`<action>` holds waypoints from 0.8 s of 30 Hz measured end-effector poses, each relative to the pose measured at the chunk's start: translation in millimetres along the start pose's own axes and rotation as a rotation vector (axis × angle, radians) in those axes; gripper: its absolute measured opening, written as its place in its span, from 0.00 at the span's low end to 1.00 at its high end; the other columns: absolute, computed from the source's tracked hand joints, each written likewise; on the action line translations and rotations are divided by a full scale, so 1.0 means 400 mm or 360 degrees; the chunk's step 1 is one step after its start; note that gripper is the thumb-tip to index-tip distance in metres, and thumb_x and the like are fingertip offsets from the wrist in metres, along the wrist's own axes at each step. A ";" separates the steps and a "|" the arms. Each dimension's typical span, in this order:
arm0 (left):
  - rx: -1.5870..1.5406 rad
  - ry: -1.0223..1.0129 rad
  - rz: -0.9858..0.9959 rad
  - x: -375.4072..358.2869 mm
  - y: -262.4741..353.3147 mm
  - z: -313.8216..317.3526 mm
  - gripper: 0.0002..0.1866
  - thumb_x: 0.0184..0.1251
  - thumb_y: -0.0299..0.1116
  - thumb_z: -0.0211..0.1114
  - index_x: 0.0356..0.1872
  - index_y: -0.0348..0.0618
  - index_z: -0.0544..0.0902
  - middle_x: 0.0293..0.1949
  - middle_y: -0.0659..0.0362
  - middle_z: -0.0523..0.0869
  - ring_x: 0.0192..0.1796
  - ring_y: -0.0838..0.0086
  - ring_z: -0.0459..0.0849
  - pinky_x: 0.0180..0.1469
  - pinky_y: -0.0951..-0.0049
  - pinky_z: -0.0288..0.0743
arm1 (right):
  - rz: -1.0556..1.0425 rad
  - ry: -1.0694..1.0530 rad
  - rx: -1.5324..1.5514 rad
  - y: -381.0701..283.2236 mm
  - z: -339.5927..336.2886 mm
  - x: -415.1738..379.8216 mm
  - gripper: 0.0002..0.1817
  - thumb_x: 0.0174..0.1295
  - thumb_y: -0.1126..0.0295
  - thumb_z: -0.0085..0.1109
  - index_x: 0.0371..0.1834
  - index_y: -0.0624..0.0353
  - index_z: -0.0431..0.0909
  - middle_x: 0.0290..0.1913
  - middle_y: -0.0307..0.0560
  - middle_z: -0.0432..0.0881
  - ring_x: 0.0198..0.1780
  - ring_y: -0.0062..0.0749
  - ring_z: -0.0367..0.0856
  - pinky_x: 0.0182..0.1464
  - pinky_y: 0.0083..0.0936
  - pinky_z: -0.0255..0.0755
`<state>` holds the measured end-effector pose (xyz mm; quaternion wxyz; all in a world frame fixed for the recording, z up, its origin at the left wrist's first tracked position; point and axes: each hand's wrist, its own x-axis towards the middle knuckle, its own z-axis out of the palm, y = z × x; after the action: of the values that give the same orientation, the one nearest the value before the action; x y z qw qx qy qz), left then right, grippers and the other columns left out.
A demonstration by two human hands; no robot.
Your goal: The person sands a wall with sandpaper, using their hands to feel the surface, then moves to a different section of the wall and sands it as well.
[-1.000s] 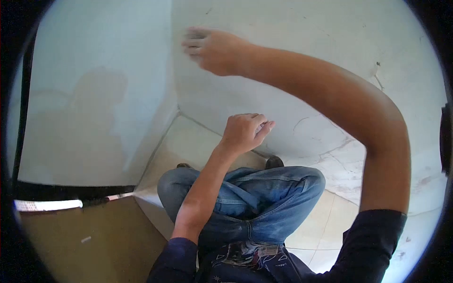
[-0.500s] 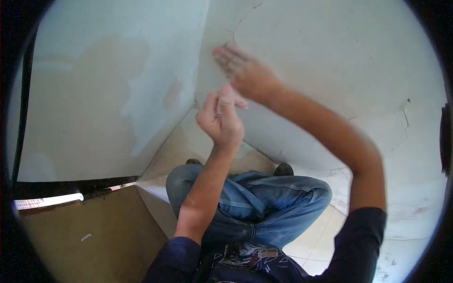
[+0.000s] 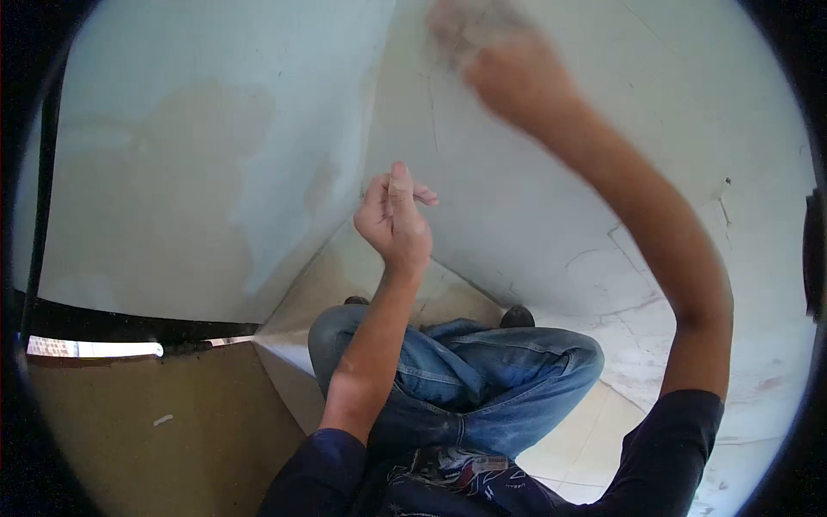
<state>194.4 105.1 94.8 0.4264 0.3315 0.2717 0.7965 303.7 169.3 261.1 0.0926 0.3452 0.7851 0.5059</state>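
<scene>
My left hand (image 3: 394, 222) is raised above my knees, in front of the corner where two walls meet. Its fingers curl inward and the thumb points up; whatever they may enclose is hidden. Up and to the right, my right hand (image 3: 517, 73) is lifted in front of the right wall (image 3: 534, 198), its fingers smeared by motion near the top edge of the view. Thin cracks and scuffs run across that pale wall. The two hands are well apart.
The left wall (image 3: 172, 189) has beige patches over pale paint. Below it, a dark gap shows bright light above a brown ledge (image 3: 172, 457) bearing a small white scrap (image 3: 163, 420). My legs in jeans (image 3: 465, 370) are folded on the tiled floor (image 3: 573, 439).
My right hand has moved up and to the right, away from my left hand. My left hand keeps its curled shape and has shifted slightly left. The view has tilted a little.
</scene>
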 end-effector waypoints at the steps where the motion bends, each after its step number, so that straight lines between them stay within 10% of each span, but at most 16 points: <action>1: 0.0000 -0.0031 0.0019 -0.004 0.005 0.001 0.20 0.77 0.35 0.56 0.22 0.37 0.76 0.18 0.56 0.80 0.20 0.74 0.77 0.24 0.73 0.74 | 0.0070 -0.0116 -0.0056 0.044 -0.045 0.019 0.25 0.70 0.60 0.45 0.69 0.56 0.69 0.76 0.48 0.63 0.77 0.36 0.56 0.80 0.39 0.46; 2: -0.0002 -0.0058 0.0033 -0.010 0.005 0.000 0.20 0.77 0.35 0.56 0.22 0.38 0.76 0.18 0.56 0.80 0.20 0.74 0.77 0.24 0.72 0.74 | 0.0132 -0.0236 -0.0113 0.060 -0.060 0.028 0.26 0.77 0.57 0.39 0.75 0.51 0.63 0.79 0.45 0.58 0.81 0.33 0.48 0.82 0.41 0.40; 5: 0.0125 -0.0073 0.0104 -0.021 -0.016 0.000 0.19 0.77 0.34 0.55 0.22 0.37 0.76 0.18 0.57 0.80 0.21 0.75 0.77 0.25 0.73 0.72 | 0.0253 0.0307 0.0306 -0.055 0.073 -0.014 0.32 0.55 0.73 0.55 0.67 0.68 0.70 0.71 0.52 0.71 0.71 0.38 0.68 0.78 0.36 0.54; 9: 0.0127 -0.0045 0.0261 -0.024 -0.021 -0.010 0.19 0.74 0.32 0.60 0.20 0.38 0.75 0.15 0.60 0.80 0.20 0.80 0.77 0.25 0.77 0.70 | 0.0258 -0.0008 0.1073 -0.426 0.327 -0.075 0.30 0.57 0.70 0.51 0.67 0.66 0.71 0.70 0.54 0.71 0.75 0.41 0.64 0.78 0.34 0.52; 14: 0.0153 0.0038 0.0211 -0.014 -0.031 -0.021 0.20 0.75 0.31 0.58 0.18 0.38 0.75 0.16 0.60 0.80 0.20 0.80 0.76 0.25 0.76 0.68 | -0.0436 -0.0264 0.0598 -0.356 0.264 -0.056 0.31 0.59 0.65 0.54 0.66 0.69 0.71 0.67 0.55 0.76 0.74 0.39 0.64 0.77 0.34 0.54; 19: 0.0089 0.0117 0.0255 0.007 -0.006 -0.024 0.19 0.75 0.34 0.56 0.20 0.39 0.75 0.16 0.58 0.79 0.20 0.76 0.74 0.27 0.74 0.68 | 0.0239 -0.0092 0.0259 -0.064 0.038 -0.014 0.32 0.57 0.71 0.55 0.69 0.62 0.70 0.70 0.49 0.73 0.72 0.40 0.68 0.77 0.38 0.54; 24: 0.0051 0.0261 0.0121 0.029 0.019 -0.028 0.19 0.75 0.35 0.57 0.20 0.40 0.74 0.16 0.58 0.77 0.19 0.75 0.73 0.26 0.74 0.68 | 0.0163 0.0033 0.0569 -0.220 0.130 -0.179 0.32 0.56 0.68 0.54 0.68 0.66 0.70 0.74 0.52 0.66 0.75 0.38 0.63 0.78 0.39 0.52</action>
<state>177.2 109.4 96.5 0.3669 0.2819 0.3057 0.8321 343.1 139.9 146.5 -0.0041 0.3904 0.8448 0.3659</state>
